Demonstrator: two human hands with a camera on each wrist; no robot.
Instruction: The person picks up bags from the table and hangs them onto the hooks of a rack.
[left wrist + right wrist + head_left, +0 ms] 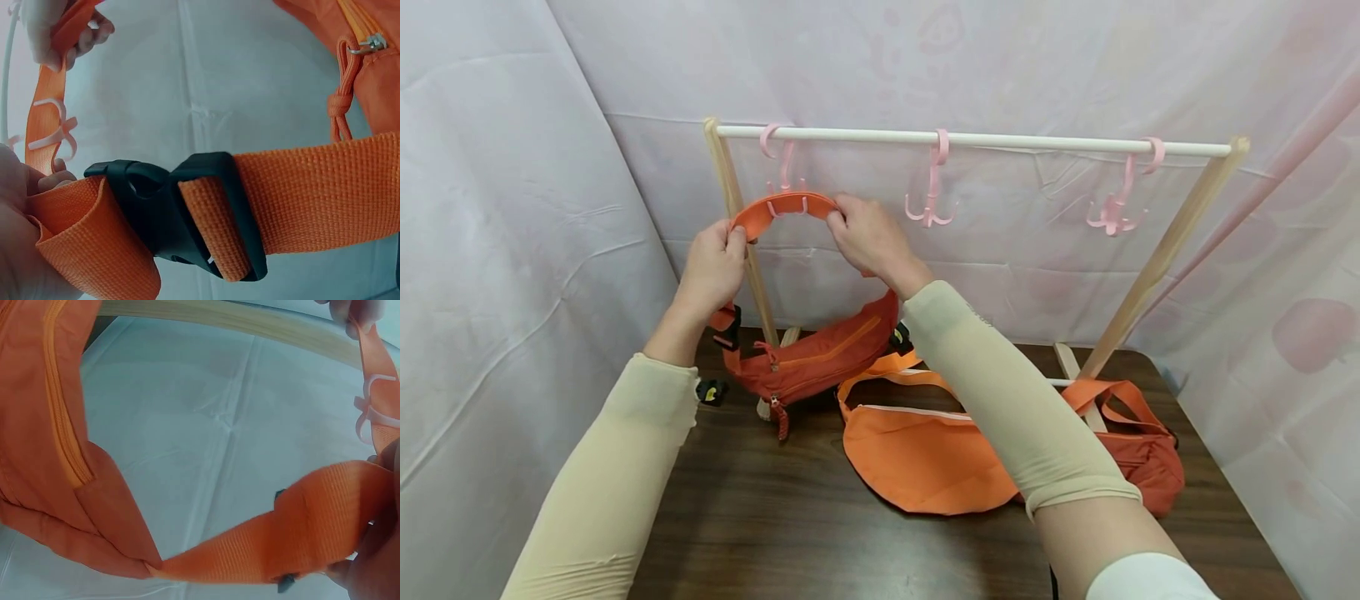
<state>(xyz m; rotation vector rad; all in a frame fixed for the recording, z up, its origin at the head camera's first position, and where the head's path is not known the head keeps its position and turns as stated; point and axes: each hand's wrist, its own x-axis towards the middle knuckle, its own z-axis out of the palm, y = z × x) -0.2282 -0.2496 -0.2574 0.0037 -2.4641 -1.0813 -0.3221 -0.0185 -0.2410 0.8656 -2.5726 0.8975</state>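
Note:
Both hands hold the orange strap point(788, 202) of a rust-red waist bag point(827, 350). My left hand point(711, 265) pinches the strap on its left side, and my right hand point(871, 237) pinches it on the right. Between them the strap arches over the prongs of the leftmost pink hook point(786, 171), which show in front of it. Below, the bag hangs tilted, its right end higher, close above the table. A black buckle point(187, 212) on the strap is fastened beside the left hand in the left wrist view.
A white rail point(1037, 142) on wooden posts carries two more pink hooks, a middle hook point(931, 187) and a right hook point(1116, 208). On the dark wooden table point(760, 517) lie a bright orange waist bag point(925, 458) and another red bag point(1142, 467).

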